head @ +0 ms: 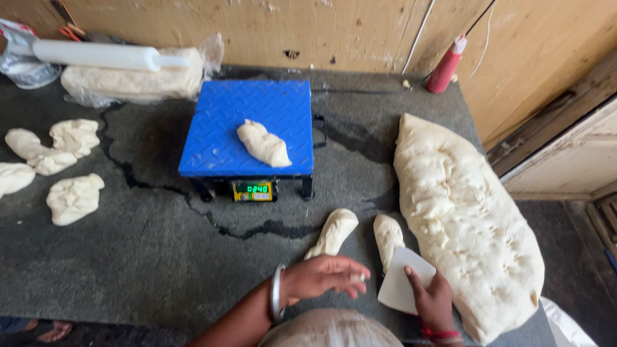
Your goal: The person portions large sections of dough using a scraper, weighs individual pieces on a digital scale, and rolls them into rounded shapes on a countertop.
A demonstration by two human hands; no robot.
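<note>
1. My left hand [324,276] lay flat with loose fingers on the near end of a long dough piece [333,232], close to the front edge of the stone counter [160,257]. It pressed the piece but did not grip it.
2. My right hand [430,299] pinched a white scraper [402,286], just beside a short dough piece [387,236].
3. The big dough slab [466,218] lay along the right edge, and most of it was not yet cut.
4. One lump [263,143] sat on the blue scale [247,128], near the middle of the counter. Its small green screen [254,190] glowed.
5. Four cut lumps [54,164] waited by the left edge, so I think some cutting was done and much was left.
6. At the back left corner, a clear plastic bag held more dough [132,80], under a white rolling pin [96,54].
7. A red bottle [445,67] leaned near the back right corner.
</note>
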